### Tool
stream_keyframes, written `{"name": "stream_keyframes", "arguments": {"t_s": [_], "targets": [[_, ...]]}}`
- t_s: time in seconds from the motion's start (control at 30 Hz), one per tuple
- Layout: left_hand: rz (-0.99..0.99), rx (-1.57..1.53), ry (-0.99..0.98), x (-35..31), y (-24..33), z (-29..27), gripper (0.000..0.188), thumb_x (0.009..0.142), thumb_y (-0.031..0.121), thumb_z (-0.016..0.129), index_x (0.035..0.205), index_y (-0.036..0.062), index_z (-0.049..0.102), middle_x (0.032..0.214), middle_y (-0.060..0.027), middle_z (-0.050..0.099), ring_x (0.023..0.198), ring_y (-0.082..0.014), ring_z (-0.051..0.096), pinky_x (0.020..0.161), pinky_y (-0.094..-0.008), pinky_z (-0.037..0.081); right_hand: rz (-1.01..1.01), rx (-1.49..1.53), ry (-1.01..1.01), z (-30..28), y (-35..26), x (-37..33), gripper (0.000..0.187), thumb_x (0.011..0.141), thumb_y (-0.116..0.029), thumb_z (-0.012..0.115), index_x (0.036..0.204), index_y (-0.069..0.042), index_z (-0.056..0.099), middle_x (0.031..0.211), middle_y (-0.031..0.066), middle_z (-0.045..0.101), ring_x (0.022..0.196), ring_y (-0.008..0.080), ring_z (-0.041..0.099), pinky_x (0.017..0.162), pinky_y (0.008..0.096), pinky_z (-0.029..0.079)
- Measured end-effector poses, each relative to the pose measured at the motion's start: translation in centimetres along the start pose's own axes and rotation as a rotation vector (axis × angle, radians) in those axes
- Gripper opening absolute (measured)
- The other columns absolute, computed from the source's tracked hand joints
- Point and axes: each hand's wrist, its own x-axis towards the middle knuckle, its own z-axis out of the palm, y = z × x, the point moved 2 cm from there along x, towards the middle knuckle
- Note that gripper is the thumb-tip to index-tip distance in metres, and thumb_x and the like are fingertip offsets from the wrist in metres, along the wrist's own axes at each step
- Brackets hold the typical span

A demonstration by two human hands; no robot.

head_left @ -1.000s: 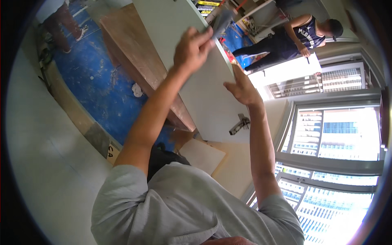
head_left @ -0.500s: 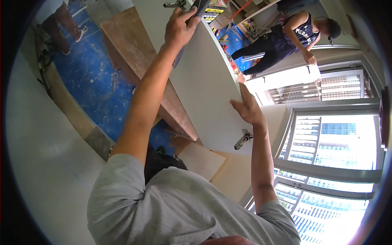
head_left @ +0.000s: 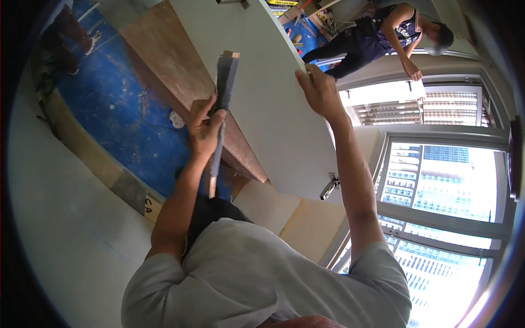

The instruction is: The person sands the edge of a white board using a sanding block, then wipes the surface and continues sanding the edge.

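My left hand grips a sanding stick, a narrow wooden strip wrapped in dark grey, sandpaper-like sheet with bare wood at both ends. It is held lengthwise in front of the white cabinet door panel; whether it touches the panel cannot be made out. Curled over the panel's right edge is my right hand, its fingertips partly hidden behind that edge. A metal hinge sticks out at the panel's near right corner, beside my right forearm. Another hinge is cut off at the top of the picture.
Left of the panel lies a long brown board above a blue-covered floor with debris. A person in a dark sleeveless top stands at the upper right, holding a white panel. Windows line the right. Another person's legs show upper left.
My left hand has drawn the sanding stick from the panel's far end down toward me and leftward. My right hand has shifted farther up the panel's edge and now curls over it.
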Motion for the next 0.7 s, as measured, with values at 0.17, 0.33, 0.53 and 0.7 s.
{"name": "stream_keyframes", "arguments": {"t_s": [0.17,0.33,0.53,0.7], "targets": [[-0.096,-0.03,-0.006,-1.0,0.0,-2.3,0.044,0.102,0.01,0.076,0.144,0.0087,0.067,0.113,-0.0036,0.057,0.089,-0.0102,0.06,0.072,-0.0262,0.053,0.081,0.015,-0.003,0.3,-1.9,4.1,0.043,0.105,-0.035,0.065,0.087,0.004,0.063,0.071,0.0266,0.062,0.065,0.043,0.058,0.065,0.0471,0.048],[-0.235,-0.05,-0.004,-2.8,0.0,-2.4,0.044,0.1,0.011,0.077,0.143,0.0066,0.068,0.113,-0.0042,0.059,0.09,-0.0105,0.06,0.072,-0.0262,0.053,0.154,0.055,-0.04,0.1,-2.1,2.9,0.044,0.106,-0.038,0.064,0.09,0.004,0.067,0.076,0.025,0.065,0.068,0.0422,0.062,0.067,0.0461,0.049],[-0.122,0.022,0.033,-4.0,-0.3,-1.5,0.047,0.098,0.014,0.081,0.143,0.0069,0.069,0.11,-0.0055,0.06,0.087,-0.0122,0.057,0.067,-0.0267,0.049,0.144,-0.021,-0.134,-2.7,-0.8,-5.9,0.031,0.104,-0.03,0.069,0.106,0.001,0.065,0.079,0.0268,0.066,0.07,0.044,0.064,0.069,0.0468,0.051],[-0.016,0.172,0.009,-4.5,0.9,-1.2,0.05,0.097,0.014,0.081,0.145,0.0076,0.067,0.107,-0.0072,0.06,0.088,-0.0147,0.057,0.073,-0.0291,0.049,0.195,-0.009,-0.284,-5.7,2.8,-15.0,0.042,0.103,-0.025,0.069,0.131,0.003,0.058,0.114,0.0305,0.07,0.104,0.0498,0.068,0.086,0.0503,0.053]]}}
